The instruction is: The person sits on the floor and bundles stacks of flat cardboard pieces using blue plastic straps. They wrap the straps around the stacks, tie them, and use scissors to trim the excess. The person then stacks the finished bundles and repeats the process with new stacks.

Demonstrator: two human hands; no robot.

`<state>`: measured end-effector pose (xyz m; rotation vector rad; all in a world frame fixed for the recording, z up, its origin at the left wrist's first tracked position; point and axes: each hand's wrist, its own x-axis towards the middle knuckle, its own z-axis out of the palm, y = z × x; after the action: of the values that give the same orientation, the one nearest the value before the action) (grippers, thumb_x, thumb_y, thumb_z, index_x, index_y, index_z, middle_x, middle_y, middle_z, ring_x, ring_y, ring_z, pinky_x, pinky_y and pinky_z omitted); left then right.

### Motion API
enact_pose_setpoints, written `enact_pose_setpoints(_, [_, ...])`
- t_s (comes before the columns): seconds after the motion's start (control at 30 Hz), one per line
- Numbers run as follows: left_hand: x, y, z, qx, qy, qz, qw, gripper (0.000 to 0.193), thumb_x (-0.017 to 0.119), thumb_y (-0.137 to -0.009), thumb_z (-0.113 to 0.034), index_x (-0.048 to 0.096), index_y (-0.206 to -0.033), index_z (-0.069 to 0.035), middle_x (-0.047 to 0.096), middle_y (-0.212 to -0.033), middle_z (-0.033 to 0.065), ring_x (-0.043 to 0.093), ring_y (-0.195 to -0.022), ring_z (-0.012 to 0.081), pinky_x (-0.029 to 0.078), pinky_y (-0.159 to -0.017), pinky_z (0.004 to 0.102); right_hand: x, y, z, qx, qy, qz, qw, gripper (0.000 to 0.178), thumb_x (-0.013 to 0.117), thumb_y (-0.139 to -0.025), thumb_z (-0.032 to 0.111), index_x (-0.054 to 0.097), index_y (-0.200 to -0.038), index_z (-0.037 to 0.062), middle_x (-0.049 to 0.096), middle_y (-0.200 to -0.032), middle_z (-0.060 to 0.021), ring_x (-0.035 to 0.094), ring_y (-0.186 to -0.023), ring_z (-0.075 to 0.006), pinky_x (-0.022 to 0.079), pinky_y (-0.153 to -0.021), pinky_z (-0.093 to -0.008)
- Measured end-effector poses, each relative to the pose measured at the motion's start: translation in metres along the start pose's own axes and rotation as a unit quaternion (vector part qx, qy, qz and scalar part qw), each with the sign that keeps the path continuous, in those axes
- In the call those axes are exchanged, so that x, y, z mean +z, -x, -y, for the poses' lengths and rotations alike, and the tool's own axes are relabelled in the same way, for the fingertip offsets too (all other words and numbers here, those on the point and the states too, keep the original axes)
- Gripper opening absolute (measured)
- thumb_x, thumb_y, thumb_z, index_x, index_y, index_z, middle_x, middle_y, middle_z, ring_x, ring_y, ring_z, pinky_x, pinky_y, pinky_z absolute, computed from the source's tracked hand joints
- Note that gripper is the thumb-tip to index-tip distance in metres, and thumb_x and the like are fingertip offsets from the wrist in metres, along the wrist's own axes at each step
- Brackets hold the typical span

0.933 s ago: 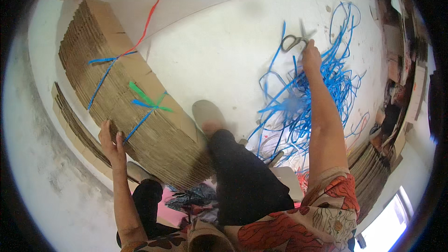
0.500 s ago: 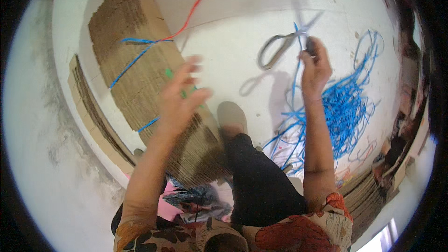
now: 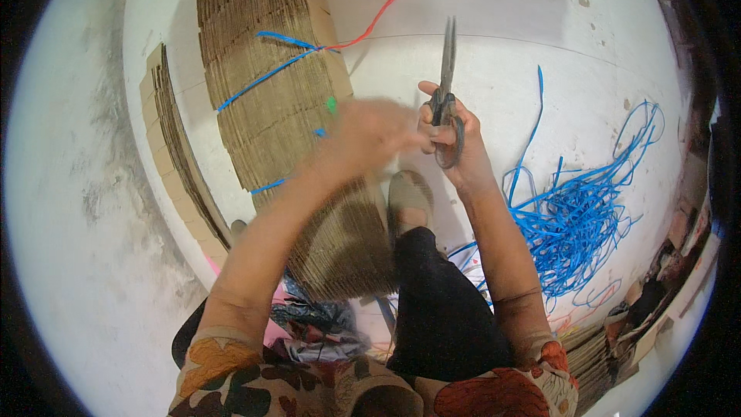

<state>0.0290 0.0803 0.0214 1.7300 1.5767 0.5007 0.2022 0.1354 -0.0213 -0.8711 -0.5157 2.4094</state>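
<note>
The fingers of our right hand point(image 3: 471, 147) grasp the scissors point(image 3: 448, 77), blades together and pointing far; our blurred left hand point(image 3: 374, 131) is near their handles, and we cannot tell its grip. The tied cardboard stack point(image 3: 270, 135) lies on the left, the blue strap tangle point(image 3: 577, 233) on the right.

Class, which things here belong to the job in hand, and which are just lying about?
Likely in the job:
scissors, in the right hand
tied cardboard stack
heap of blue strap

Likely lying about:
thin cardboard pile, far left
crumpled dark material
</note>
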Motion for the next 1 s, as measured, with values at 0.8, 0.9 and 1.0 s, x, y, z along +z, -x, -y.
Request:
enact_pose_setpoints(0.8, [-0.095, -0.110, 0.050, -0.091, -0.008, 0.003, 0.996, 0.018, 0.064, -0.076, -0.016, 0.064, -0.071, 0.001, 0.059, -0.057, 0.0036, 0.052, -0.053, 0.0093, 0.041, -0.051, 0.0261, 0.026, -0.080, -0.022, -0.069, 0.530, 0.043, 0.844, 0.047, 0.068, -0.071, 0.040, 0.047, -0.086, 0.0011, 0.052, -0.068, -0.0142, 0.050, -0.063, -0.0249, 0.041, -0.061, -0.0352])
enact_pose_setpoints(0.9, [-0.093, -0.108, 0.049, -0.106, 0.019, -0.006, 0.994, 0.017, 0.065, -0.074, -0.015, 0.064, -0.071, 0.002, 0.059, -0.057, 0.0035, 0.052, -0.053, 0.0093, 0.041, -0.051, 0.0265, 0.031, -0.091, -0.023, -0.095, 0.533, 0.046, 0.839, 0.048, 0.068, -0.071, 0.041, 0.048, -0.084, -0.0003, 0.054, -0.068, -0.0161, 0.052, -0.063, -0.0266, 0.041, -0.061, -0.0359])
enact_pose_setpoints(1.0, [-0.090, -0.107, 0.050, -0.092, 0.021, -0.004, 0.996, 0.017, 0.064, -0.074, -0.014, 0.064, -0.071, 0.002, 0.059, -0.057, 0.0033, 0.052, -0.053, 0.0095, 0.041, -0.051, 0.0264, 0.037, -0.097, -0.021, -0.109, 0.519, 0.050, 0.847, 0.046, 0.067, -0.071, 0.041, 0.051, -0.083, -0.0011, 0.054, -0.066, -0.0137, 0.052, -0.061, -0.0248, 0.041, -0.058, -0.0348])
